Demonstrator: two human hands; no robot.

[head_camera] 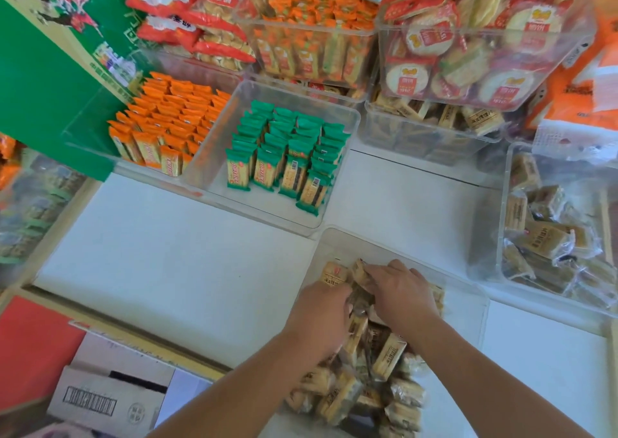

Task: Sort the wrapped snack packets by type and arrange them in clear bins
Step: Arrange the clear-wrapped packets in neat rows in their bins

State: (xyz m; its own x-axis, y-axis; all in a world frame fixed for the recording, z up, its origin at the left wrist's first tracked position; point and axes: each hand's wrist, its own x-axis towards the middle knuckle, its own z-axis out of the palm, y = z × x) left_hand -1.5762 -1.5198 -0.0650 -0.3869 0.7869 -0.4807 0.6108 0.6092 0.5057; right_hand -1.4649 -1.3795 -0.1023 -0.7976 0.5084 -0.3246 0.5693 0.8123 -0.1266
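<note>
A clear bin (465, 300) near the front holds a loose heap of tan wrapped snack packets (389, 354). Both my hands are down inside it. My left hand (317, 317) is curled over packets at the bin's left side, with one tan packet (334, 275) standing just beyond its fingers. My right hand (403, 292) lies palm down on packets at the far end, fingers bent around them. Behind, a clear bin (351, 116) holds green-topped packets (287, 149) in neat rows. To its left stand rows of orange-topped packets (164, 126).
A clear bin (508, 203) on the right holds more tan packets (548, 237). Stacked bins at the back carry orange packets (314, 19) and round rice crackers (468, 46). A green carton (50, 79) stands at left, a cardboard box (107, 401) below the white shelf (174, 263).
</note>
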